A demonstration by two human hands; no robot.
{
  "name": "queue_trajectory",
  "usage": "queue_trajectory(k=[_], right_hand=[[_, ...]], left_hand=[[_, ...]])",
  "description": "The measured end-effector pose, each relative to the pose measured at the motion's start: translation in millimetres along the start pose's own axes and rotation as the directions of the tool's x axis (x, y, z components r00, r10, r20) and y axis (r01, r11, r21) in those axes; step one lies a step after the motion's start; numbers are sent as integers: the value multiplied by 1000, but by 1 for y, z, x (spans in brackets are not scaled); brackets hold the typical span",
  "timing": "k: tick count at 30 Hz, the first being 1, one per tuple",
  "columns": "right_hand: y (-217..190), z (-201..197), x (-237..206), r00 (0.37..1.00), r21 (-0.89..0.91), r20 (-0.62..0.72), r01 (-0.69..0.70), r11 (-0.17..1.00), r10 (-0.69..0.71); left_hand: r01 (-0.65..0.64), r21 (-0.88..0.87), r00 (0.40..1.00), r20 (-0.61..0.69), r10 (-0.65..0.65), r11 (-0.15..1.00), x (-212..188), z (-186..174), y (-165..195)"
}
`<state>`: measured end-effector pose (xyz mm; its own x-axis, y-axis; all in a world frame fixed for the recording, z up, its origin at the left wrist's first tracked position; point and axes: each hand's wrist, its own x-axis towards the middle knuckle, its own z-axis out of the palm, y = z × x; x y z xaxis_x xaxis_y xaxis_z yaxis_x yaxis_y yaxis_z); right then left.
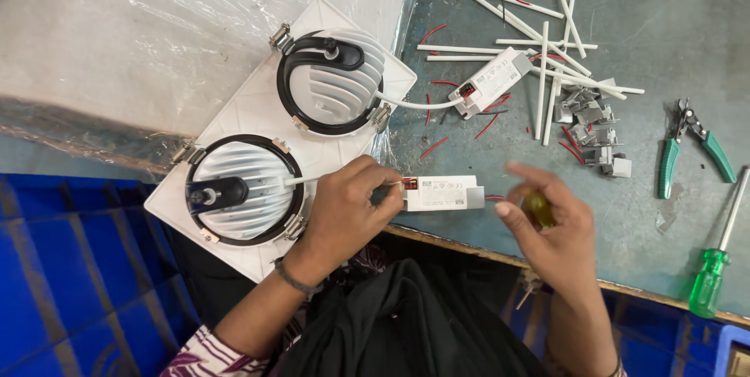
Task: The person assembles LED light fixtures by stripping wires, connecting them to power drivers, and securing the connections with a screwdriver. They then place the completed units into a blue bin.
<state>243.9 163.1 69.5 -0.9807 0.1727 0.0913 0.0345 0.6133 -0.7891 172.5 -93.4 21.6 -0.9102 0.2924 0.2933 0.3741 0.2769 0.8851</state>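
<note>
The white rectangular driver box (441, 193) lies flat at the near edge of the grey bench, long side left to right. Its left end has red terminals. The yellow-handled screwdriver (538, 208) is mostly hidden, only its handle shows.

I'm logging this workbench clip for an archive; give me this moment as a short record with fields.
Left hand: left hand grips one end of the white driver box
Right hand: right hand holds a yellow-handled tool, blurred, beside the box's other end
Fixture: white twin downlight lying back-up, partly over the bench edge
Second box: second driver box wired to the upper lamp
Loose parts: white sleeves, red wire bits, metal clips
Tools: green pliers, green screwdriver
</note>
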Motion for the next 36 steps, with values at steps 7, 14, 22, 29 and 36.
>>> queue_trajectory(k=[7,14,22,29,36], right_hand=[[-11,40,3,978,55,196,-79,995,66],[-19,58,18,956,306,274,-188,933,103],[-6,57,22,918,454,359,-328,828,167],[-31,71,15,913,131,26,400,907,-407],[-23,44,53,592,-89,317,796,598,-741]], left_hand=[[-9,-127,1000,17,12,992,-2,-8,17],[-45,-153,999,-6,44,987,-1,-15,30],[-14,-176,1000,22,18,984,0,-20,40],[148,-236,989,52,-140,960,-5,-16,34],[86,-234,996,31,-81,968,-15,-11,15]])
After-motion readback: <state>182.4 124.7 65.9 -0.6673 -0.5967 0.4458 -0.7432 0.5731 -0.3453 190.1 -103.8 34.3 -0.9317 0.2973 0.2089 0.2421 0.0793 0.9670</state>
